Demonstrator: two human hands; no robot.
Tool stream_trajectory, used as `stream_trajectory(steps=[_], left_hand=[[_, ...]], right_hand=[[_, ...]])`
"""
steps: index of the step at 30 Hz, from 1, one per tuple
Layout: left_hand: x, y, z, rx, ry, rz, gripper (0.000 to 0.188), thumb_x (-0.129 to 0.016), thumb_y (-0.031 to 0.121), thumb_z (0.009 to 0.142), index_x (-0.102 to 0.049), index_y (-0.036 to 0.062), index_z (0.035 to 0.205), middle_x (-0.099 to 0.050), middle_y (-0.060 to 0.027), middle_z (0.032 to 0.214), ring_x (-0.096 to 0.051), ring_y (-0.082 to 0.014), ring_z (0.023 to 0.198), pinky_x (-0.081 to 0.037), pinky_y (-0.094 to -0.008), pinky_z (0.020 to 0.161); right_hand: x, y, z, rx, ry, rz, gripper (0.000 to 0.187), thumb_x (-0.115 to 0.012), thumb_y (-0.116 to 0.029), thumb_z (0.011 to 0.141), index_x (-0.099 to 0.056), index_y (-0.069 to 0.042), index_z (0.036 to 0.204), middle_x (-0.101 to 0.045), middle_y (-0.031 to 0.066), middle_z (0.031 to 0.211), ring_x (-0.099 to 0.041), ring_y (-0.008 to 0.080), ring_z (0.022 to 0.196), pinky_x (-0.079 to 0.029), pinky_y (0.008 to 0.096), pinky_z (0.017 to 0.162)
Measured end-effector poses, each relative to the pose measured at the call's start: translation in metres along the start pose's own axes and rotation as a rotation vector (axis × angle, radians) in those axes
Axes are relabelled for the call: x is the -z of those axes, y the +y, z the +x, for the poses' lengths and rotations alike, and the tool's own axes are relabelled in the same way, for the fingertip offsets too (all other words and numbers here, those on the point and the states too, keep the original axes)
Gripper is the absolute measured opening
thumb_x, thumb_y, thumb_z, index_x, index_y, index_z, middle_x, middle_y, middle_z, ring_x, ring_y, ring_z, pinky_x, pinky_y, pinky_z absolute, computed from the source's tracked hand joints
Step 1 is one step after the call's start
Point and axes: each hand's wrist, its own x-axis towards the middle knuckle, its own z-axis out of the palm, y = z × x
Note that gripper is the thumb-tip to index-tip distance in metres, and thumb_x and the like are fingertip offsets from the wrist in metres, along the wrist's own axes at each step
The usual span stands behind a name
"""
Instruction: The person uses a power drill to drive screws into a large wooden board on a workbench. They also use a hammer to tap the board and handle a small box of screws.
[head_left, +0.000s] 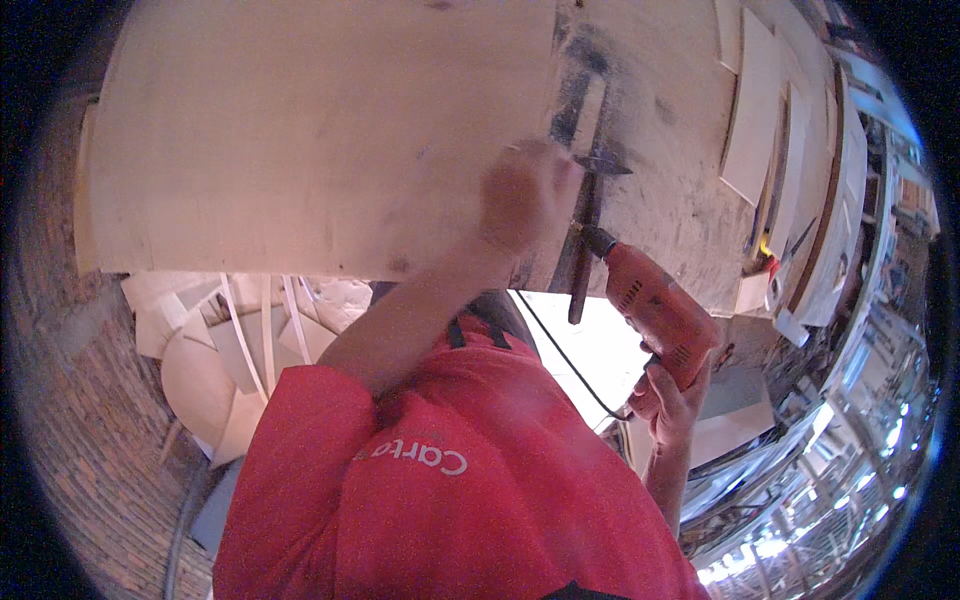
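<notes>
One drill, gripped by the right hand, could slip at the bar, striking the left hand, fingers too blurred to tell.

The drill has a hard plastic casing with a dull, matt look, while its dark chuck appears to be metal. The narrow bar also looks like dark metal, unpolished. Under them, the worktop is wood, scuffed and smudged black; the broad panel is smooth, matt wood (faintly marked here and there). The shirt is soft, matt cloth, and the wall rough brick.
</notes>
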Motion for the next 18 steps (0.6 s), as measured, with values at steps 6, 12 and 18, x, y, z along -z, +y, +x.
stream_trajectory(steps=[6, 12, 18], left_hand=[[0.023, -0.048, 0.021, 0.286, -0.242, 0.284, 0.021, -0.079, 0.023, 0.083, -0.069, 0.0052, 0.080, -0.071, -0.0186, 0.078, -0.070, -0.0404, 0.076, -0.055, -0.0518, 0.070], [0.008, -0.060, 0.016, 0.251, -0.350, 0.391, 0.018, -0.079, 0.019, 0.082, -0.070, 0.0040, 0.080, -0.069, -0.0200, 0.086, -0.070, -0.0403, 0.086, -0.056, -0.0514, 0.076], [-0.001, -0.075, -0.001, 0.001, -0.382, 0.663, 0.012, -0.066, 0.012, 0.091, -0.068, 0.0012, 0.095, -0.066, -0.0230, 0.101, -0.068, -0.0449, 0.095, -0.057, -0.0527, 0.082]], right_hand=[[0.005, 0.015, 0.006, -0.018, 0.010, -0.038, 0.068, -0.078, -0.004, 0.084, -0.042, -0.006, 0.142, -0.068, 0.0146, 0.110, -0.067, 0.0135, 0.066, -0.056, 0.0261, 0.049], [-0.008, 0.004, 0.001, -0.014, -0.033, -0.015, 0.058, -0.075, -0.002, 0.086, -0.045, -0.005, 0.136, -0.069, 0.0150, 0.107, -0.067, 0.0130, 0.064, -0.055, 0.0244, 0.051], [-0.005, 0.011, 0.004, 0.026, -0.039, 0.005, 0.057, -0.074, -0.002, 0.086, -0.045, -0.003, 0.135, -0.070, 0.0172, 0.109, -0.067, 0.0127, 0.064, -0.056, 0.0246, 0.052]])
